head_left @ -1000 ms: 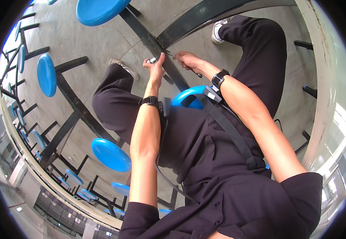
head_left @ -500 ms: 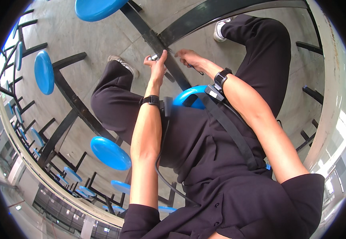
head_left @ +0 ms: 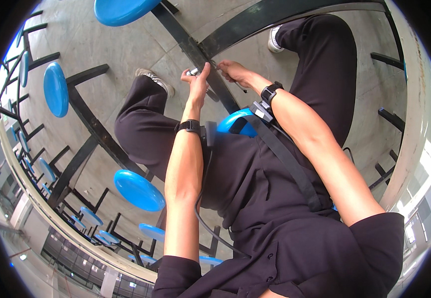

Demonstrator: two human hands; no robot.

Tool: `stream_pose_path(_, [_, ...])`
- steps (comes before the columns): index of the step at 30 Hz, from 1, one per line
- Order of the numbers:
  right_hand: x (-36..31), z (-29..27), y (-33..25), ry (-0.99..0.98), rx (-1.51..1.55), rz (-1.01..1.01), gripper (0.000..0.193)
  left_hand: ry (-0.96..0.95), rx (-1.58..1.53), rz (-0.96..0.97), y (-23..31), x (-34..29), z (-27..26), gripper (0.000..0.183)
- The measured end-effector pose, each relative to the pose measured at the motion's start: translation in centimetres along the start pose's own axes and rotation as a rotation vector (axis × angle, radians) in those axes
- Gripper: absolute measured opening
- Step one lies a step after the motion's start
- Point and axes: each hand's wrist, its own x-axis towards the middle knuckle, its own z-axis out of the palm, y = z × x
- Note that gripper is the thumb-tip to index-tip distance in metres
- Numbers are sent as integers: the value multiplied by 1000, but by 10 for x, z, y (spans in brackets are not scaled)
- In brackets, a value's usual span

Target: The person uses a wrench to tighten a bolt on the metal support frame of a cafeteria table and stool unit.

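My left hand [head_left: 198, 80] is closed round a small silvery-white cylindrical piece [head_left: 193, 72], its thumb stretched up against the black metal beam [head_left: 220, 89]. Just across that beam, my right hand [head_left: 235, 73] pinches a thin dark rod-like tool [head_left: 241, 88], whose tail end pokes out below the fingers. What lies at the fingertips of the right hand is too small to make out. The two hands are close together but apart. A blue round seat [head_left: 236, 122] shows at the near end of the beam, between my thighs.
Another blue seat [head_left: 126, 11] tops the far end of the beam. A broad black bar [head_left: 255, 25] branches off to the right. More blue seats [head_left: 139, 190] on black frames stand to the left. Black straps [head_left: 190, 126] with small devices and a cable circle my wrists.
My right hand and forearm have shifted slightly left toward the beam, and the thin tool has turned a little with them. My left hand keeps its grip almost in place.
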Motion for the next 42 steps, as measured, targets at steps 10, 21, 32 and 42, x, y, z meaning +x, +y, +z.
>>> stream_pose_path(10, [-51, 42, -32, 454, -342, 57, 39, 13, -63, 28, -13, 11, -3, 88])
stream_pose_path(21, [-78, 37, -61, 295, -698, -109, 62, -24, -61, 32, -20, 22, 4, 92])
stream_pose_path(32, [-103, 28, -78, 129, -330, 101, 66, 57, -29, 36, -24, 27, 13, 92])
stream_pose_path(42, [-43, -24, 9, 367, -773, -389, 43, 53, -6, 93, -17, 21, 14, 96])
